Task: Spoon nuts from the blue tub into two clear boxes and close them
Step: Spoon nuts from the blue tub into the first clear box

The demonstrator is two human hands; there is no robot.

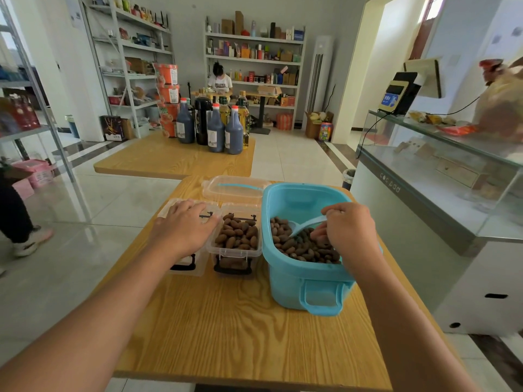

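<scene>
Wooden table [243,329] with two clear boxes [235,244] side by side, blue tub [300,281] beside them.

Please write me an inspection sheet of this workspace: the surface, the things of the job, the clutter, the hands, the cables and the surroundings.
Surface: wooden table, bare at the near side.
Job's things: blue tub of nuts; right clear box full, its lid open; left clear box lid down.
Clutter: nothing seen.
Hands: left hand flat on the left box; right hand holds the blue scoop in the tub.
Cables: black cable on the glass counter.
Surroundings: bottles, shelves, seated person.
</scene>
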